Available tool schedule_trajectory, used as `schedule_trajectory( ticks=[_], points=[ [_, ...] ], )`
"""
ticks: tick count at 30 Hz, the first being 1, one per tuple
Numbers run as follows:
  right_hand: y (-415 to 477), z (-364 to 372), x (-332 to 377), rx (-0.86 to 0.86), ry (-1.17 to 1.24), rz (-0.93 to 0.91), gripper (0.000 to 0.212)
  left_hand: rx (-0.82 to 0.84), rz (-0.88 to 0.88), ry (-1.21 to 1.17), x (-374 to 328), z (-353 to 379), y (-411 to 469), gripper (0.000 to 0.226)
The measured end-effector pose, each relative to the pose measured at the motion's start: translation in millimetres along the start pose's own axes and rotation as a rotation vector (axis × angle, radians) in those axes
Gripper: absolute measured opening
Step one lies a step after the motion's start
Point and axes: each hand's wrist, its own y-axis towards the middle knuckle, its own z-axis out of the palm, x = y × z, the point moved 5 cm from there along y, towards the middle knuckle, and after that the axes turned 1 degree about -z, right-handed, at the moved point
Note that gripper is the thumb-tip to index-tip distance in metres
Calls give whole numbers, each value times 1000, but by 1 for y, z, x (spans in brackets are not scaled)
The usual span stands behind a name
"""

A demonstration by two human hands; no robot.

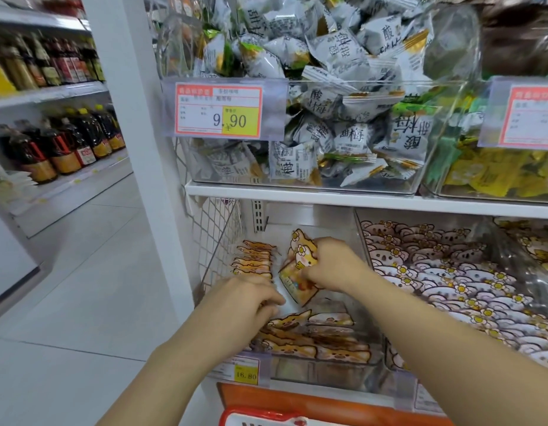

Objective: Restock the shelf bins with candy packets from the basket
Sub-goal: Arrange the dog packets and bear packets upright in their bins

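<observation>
Both hands reach into a clear plastic bin (371,361) on the lower shelf. My right hand (331,264) grips a small stack of orange fox-shaped candy packets (299,265), tilted above the bin's middle. My left hand (251,295) lies at the bin's left side, fingers curled down on packets in the front rows (325,342). Another row of the same orange packets (254,261) stands at the back left of the bin. The orange rim of a basket (297,401) shows at the bottom edge; its contents are hidden.
To the right sits a bin of pale koala-shaped packets (451,272). The shelf above holds a clear bin of grey plum candy packets (337,118) with a 9.90 price tag (219,110). A white post (134,118) and an aisle with bottles (51,142) lie left.
</observation>
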Motion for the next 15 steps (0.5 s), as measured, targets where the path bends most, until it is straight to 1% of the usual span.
schedule_trajectory(
  ticks=[2, 5, 8, 9, 12, 15],
  points=[
    [0, 8, -3, 7, 26, 31, 22, 41, 3, 64, -6, 2, 4, 24],
    [-2, 14, -5, 13, 3, 32, 23, 131, -6, 215, -18, 5, 11, 32],
    [-5, 18, -2, 39, -38, -12, 19, 165, 22, 339, -27, 12, 15, 25],
    [-7, 19, 0, 61, -65, -42, 19, 173, 27, 351, -25, 15, 14, 27],
    [-13, 18, 4, 125, -165, -134, 27, 197, 7, 259, -12, 18, 9, 26],
    [-21, 7, 4, 178, -270, -247, 24, 170, 25, 142, -4, 15, 7, 24]
  ],
)
